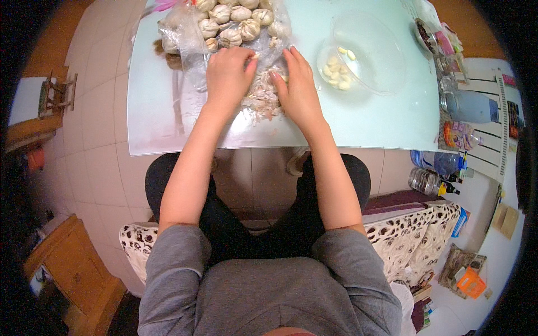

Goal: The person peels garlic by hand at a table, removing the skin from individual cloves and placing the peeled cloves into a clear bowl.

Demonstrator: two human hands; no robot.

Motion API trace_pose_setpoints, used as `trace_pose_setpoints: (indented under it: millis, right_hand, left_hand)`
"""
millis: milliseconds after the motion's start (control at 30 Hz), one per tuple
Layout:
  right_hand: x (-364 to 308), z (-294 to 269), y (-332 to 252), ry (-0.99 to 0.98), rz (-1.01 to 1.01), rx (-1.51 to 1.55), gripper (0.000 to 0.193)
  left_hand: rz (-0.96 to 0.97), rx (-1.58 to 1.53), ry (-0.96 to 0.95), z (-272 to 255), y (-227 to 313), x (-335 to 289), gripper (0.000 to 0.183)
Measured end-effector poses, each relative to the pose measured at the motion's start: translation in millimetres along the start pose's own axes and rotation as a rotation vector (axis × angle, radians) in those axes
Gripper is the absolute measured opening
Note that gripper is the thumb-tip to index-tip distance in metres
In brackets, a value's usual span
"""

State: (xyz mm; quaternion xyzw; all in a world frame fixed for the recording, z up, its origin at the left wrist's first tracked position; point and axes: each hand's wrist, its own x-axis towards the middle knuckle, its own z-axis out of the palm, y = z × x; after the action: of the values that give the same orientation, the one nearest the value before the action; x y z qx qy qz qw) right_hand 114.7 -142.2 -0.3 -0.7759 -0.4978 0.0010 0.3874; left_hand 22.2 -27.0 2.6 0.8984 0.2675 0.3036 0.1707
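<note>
Over a pile of papery garlic skins (262,96) on the glass-topped table, my two hands work close together. The fingers of my left hand (228,75) are curled, and its thumb and forefinger pinch a small pale garlic clove (255,56). My right hand (298,89) is bent just across from it, with a pale bit partly hidden behind the thumb. Beyond both hands, whole garlic bulbs (230,37) lie in and on a clear plastic bag (193,59). To the right, a clear plastic bowl (360,68) holds several peeled cloves (336,75).
A clear round lid or container (386,61) overlaps the bowl. Jars and bottles, including a large bluish jar (471,107), line the table's right side. The table's near edge (263,149) runs above my legs. A spotted cloth (400,238) covers the seat behind.
</note>
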Motion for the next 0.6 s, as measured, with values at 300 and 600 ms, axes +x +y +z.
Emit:
trace_pose_setpoints:
  millis: [300, 600]
  right_hand:
    - [17, -6, 0, -0.140, 0.091, 0.082, 0.032]
    - [4, -27, -31, 0.022, 0.093, 0.386, 0.017]
  left_hand:
    - [-0.395, -0.586, -0.134, -32, 2, 0, 0.015]
    - [-0.176, -0.770, -0.112, -38, 14, -11, 0.014]
